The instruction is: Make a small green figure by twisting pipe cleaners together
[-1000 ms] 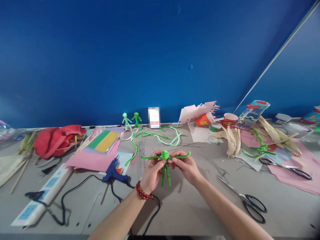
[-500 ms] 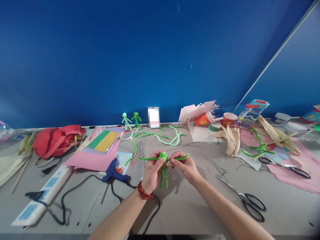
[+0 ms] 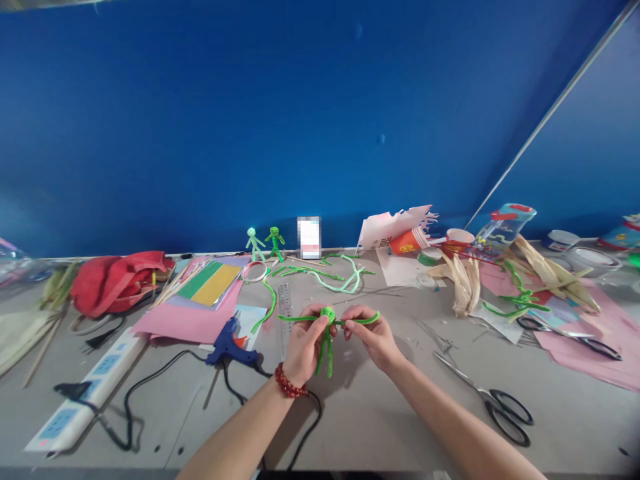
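Both hands hold a green pipe-cleaner figure [image 3: 327, 315] above the middle of the table. It has a round coiled head, two arms stretched sideways and two legs hanging down. My left hand [image 3: 307, 343] is closed around its body, thumb pressed just below the head. With thumb and fingers, my right hand [image 3: 371, 337] pinches the figure's right-side arm, whose bent tip sticks out past the fingers. At the wall stand a pale green pipe-cleaner figure [image 3: 255, 245] and a darker green one [image 3: 275, 243]. Loose pipe cleaners [image 3: 345, 285] lie behind my hands.
A blue glue gun [image 3: 230, 345] with its black cord lies left of my hands, near a white power strip [image 3: 83, 393]. Scissors [image 3: 493, 400] lie to the right. A clear ruler [image 3: 285, 313], pink paper [image 3: 193, 320], dried husks [image 3: 465, 283] and paper cups [image 3: 411, 240] surround the work area.
The view has shifted slightly. My right fingers have moved a little on the figure's arm, whose tip now looks more bent. My left hand keeps its hold.
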`<state>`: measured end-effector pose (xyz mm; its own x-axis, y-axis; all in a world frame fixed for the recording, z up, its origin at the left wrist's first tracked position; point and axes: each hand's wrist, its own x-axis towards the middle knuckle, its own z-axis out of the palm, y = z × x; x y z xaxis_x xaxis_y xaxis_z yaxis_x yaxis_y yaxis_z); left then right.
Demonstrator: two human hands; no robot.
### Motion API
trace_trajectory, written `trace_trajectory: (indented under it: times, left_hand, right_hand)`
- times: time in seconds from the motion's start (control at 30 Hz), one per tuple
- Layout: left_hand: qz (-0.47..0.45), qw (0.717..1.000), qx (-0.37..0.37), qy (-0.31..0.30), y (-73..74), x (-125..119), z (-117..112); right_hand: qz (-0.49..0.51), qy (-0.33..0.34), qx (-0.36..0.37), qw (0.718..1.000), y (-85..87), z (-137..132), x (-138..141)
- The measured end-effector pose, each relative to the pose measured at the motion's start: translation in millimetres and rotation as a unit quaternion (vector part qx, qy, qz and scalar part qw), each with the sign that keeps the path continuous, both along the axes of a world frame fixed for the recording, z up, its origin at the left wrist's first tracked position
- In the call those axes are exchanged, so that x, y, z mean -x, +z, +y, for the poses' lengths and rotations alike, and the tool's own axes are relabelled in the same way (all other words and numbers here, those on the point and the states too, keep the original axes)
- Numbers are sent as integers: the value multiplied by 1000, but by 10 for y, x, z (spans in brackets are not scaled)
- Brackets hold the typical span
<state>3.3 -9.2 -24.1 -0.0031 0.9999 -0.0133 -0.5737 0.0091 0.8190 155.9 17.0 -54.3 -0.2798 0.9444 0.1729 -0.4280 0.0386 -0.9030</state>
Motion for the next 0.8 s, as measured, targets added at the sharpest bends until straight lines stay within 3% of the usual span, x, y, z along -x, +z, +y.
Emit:
trace_trajectory:
  times: [0.27, 0.5, 0.57, 0.67, 0.73, 0.8]
  left_hand:
    - [-1, 999, -40, -26, -13, 33, -2]
    - [4, 997, -63, -44, -27, 14, -6]
    - [9, 998, -60, -34, -32, 6, -9]
    - [27, 998, -56, -18, -47, -6, -17]
    - [38, 997, -59, -17, -65, -16, -24]
    - [49, 996, -65, -20, -86, -27, -28]
  right_hand:
    - [77, -1, 13, 997, 69, -13, -28]
    - [33, 3, -38, 999, 66, 1, -2]
    - [12, -34, -57, 998, 74, 4, -12]
    - [-47, -148, -96, 983, 138, -2, -68]
    - [-107, -215, -167, 956, 218, -24, -113]
    - [-172, -239, -262, 919, 309, -58, -139]
